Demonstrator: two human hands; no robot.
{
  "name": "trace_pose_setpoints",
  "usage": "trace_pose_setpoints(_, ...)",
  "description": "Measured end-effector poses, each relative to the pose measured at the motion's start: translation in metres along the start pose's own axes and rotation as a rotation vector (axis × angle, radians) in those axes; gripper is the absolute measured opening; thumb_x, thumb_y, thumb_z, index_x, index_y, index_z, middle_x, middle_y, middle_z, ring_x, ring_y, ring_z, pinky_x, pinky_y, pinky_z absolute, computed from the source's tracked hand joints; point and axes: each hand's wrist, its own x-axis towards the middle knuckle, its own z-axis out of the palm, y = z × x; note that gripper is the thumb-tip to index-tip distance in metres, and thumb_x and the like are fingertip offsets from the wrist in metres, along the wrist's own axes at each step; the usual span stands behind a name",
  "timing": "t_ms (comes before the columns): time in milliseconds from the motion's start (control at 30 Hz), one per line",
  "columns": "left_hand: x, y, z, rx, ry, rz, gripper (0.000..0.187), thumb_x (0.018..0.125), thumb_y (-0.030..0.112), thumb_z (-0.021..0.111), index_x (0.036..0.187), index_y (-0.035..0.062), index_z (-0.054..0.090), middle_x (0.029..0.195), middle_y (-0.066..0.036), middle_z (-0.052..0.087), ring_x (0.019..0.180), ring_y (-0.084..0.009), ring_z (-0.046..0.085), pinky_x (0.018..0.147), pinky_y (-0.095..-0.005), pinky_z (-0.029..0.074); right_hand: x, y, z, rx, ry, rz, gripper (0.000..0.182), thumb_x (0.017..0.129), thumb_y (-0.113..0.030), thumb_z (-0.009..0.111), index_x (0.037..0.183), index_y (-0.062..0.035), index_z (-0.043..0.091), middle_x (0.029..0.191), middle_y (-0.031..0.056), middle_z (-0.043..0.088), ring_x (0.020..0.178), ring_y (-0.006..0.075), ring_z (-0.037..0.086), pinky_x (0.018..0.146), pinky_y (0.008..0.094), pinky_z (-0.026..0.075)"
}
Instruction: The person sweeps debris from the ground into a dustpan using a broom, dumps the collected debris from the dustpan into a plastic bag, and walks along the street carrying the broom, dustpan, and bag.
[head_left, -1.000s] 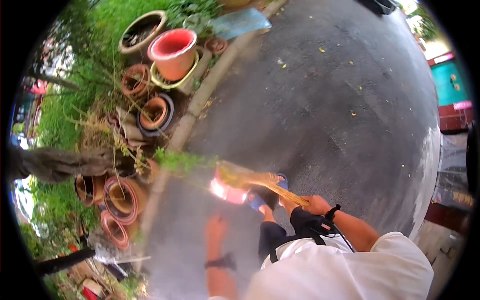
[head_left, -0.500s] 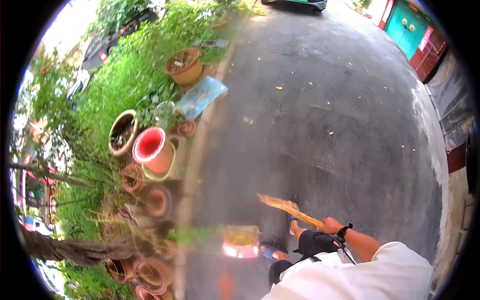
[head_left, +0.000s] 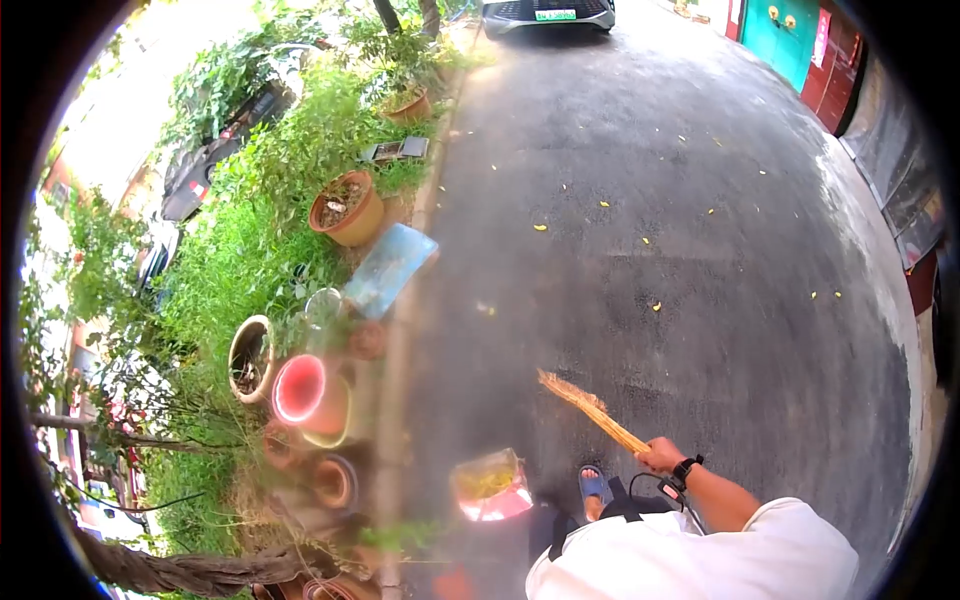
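Note:
My right hand (head_left: 660, 456), with a dark band on its wrist, is closed around the handle of a straw broom (head_left: 590, 405). The bristles point up and left, over the asphalt. Left of my foot, a blurred pinkish pan-like container (head_left: 492, 487) has yellowish bits in it. Below it, a smeared orange-red patch (head_left: 455, 583) shows at the bottom edge; whether this is my left hand cannot be made out. My sandalled foot (head_left: 594, 487) is on the road, below the broom.
Plant pots (head_left: 347, 210), a pink pot (head_left: 310, 395) and a blue board (head_left: 390, 270) line the left kerb (head_left: 398, 350). Small yellow leaves dot the road (head_left: 680, 250). A car (head_left: 548, 17) stands at the far end, a teal door (head_left: 778, 40) at the upper right.
The car and upper pots have come further into view as the head view shifted. The broom now slants more steeply upward. One foot shows instead of two.

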Motion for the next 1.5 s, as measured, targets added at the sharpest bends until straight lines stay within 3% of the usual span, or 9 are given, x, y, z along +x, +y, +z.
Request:
trace_pose_setpoints(233, 0.139, 0.029, 0.051, 0.162, -0.072, 0.162, 0.03, 0.089, 0.01, 0.055, 0.114, -0.0055, 0.061, 0.054, -0.001, 0.048, 0.035, -0.0117, 0.041, 0.032, -0.0294, 0.032, 0.057, -0.067, -0.049, 0.312, -0.008, 0.141, 0.021, 0.086, -0.023, 0.071, 0.087, -0.002, 0.069, 0.063, 0.0043, 0.061, 0.048, 0.013, 0.055, 0.042, 0.0295, 0.042)
trace_pose_setpoints(433, 0.233, 0.112, 0.119, 0.348, 0.025, 0.286, 0.032, 0.088, 0.031, 0.06, 0.09, 0.0009, 0.069, 0.078, -0.018, 0.067, 0.074, -0.0375, 0.065, 0.07, -0.0489, 0.051, 0.127, -0.107, -0.087, 0.223, 0.037, 0.199, 0.021, 0.085, -0.022, 0.071, 0.077, -0.0022, 0.068, 0.061, 0.0041, 0.06, 0.047, 0.0136, 0.054, 0.042, 0.0306, 0.042)
trace_pose_setpoints(633, 0.261, 0.268, 0.163, 0.363, 0.091, 0.324, 0.026, 0.086, 0.023, 0.058, 0.088, -0.0006, 0.07, 0.073, -0.016, 0.067, 0.066, -0.0282, 0.061, 0.064, -0.0418, 0.05, 0.167, -0.178, -0.122, 0.107, 0.182, 0.196, 0.023, 0.084, -0.019, 0.072, 0.073, 0.0017, 0.069, 0.064, 0.0072, 0.064, 0.049, 0.0163, 0.057, 0.044, 0.033, 0.042)
trace_pose_setpoints(700, 0.265, 0.336, 0.166, 0.235, -0.091, 0.147, 0.033, 0.085, 0.014, 0.064, 0.11, -0.006, 0.068, 0.077, -0.006, 0.068, 0.063, -0.0113, 0.061, 0.056, -0.0287, 0.049, 0.186, -0.199, -0.127, 0.279, 0.175, 0.26, 0.022, 0.083, -0.013, 0.071, 0.069, 0.0033, 0.066, 0.061, 0.0075, 0.061, 0.049, 0.0164, 0.057, 0.043, 0.0335, 0.041)
trace_pose_setpoints(900, 0.307, 0.418, 0.188, 0.401, -0.158, 0.237, 0.039, 0.084, 0.022, 0.069, 0.109, -0.0077, 0.067, 0.08, -0.009, 0.069, 0.072, -0.0123, 0.063, 0.067, -0.0297, 0.051, 0.243, -0.283, -0.146, 0.178, 0.078, 0.238, 0.015, 0.085, -0.012, 0.065, 0.076, -0.0008, 0.065, 0.058, 0.0034, 0.055, 0.045, 0.0135, 0.051, 0.039, 0.0314, 0.036)
trace_pose_setpoints(1000, 0.333, 0.416, 0.21, 0.39, -0.041, 0.417, 0.034, 0.083, 0.031, 0.067, 0.087, -0.0025, 0.07, 0.075, -0.021, 0.069, 0.071, -0.0353, 0.067, 0.067, -0.0466, 0.051, 0.296, -0.315, -0.146, 0.074, 0.091, 0.13, 0.015, 0.085, -0.015, 0.067, 0.087, -0.0002, 0.068, 0.061, 0.0028, 0.057, 0.047, 0.0127, 0.052, 0.041, 0.0313, 0.039)
trace_pose_setpoints(1133, 0.324, 0.502, 0.228, 0.471, -0.162, 0.273, 0.038, 0.083, 0.033, 0.065, 0.097, -0.0021, 0.071, 0.089, -0.023, 0.07, 0.086, -0.0396, 0.068, 0.078, -0.046, 0.052, 0.362, -0.386, -0.152, -0.161, 0.101, -0.028, 0.02, 0.084, -0.017, 0.068, 0.096, -0.0015, 0.069, 0.063, 0.004, 0.06, 0.048, 0.0129, 0.055, 0.045, 0.0312, 0.042)
trace_pose_setpoints(1333, 0.37, 0.511, 0.258, 0.561, -0.114, 0.21, 0.04, 0.082, 0.03, 0.063, 0.106, -0.0018, 0.069, 0.102, -0.026, 0.068, 0.1, -0.0421, 0.065, 0.088, -0.0461, 0.051, 0.478, -0.492, -0.14, -0.437, 0.177, -0.27, 0.033, 0.081, -0.023, 0.066, 0.106, -0.0013, 0.068, 0.093, 0.0238, 0.07, 0.09, 0.0385, 0.068, 0.08, 0.0451, 0.052)
trace_pose_setpoints(1500, 0.386, 0.566, 0.273, 0.664, -0.145, 0.159, 0.039, 0.084, 0.029, 0.063, 0.109, -0.0014, 0.068, 0.096, -0.023, 0.07, 0.093, -0.0375, 0.068, 0.082, -0.0417, 0.053, 0.544, -0.541, -0.091, -0.566, 0.059, -0.22, 0.033, 0.08, -0.023, 0.064, 0.103, 0.0001, 0.066, 0.1, 0.0258, 0.068, 0.099, 0.0415, 0.065, 0.086, 0.0476, 0.052)
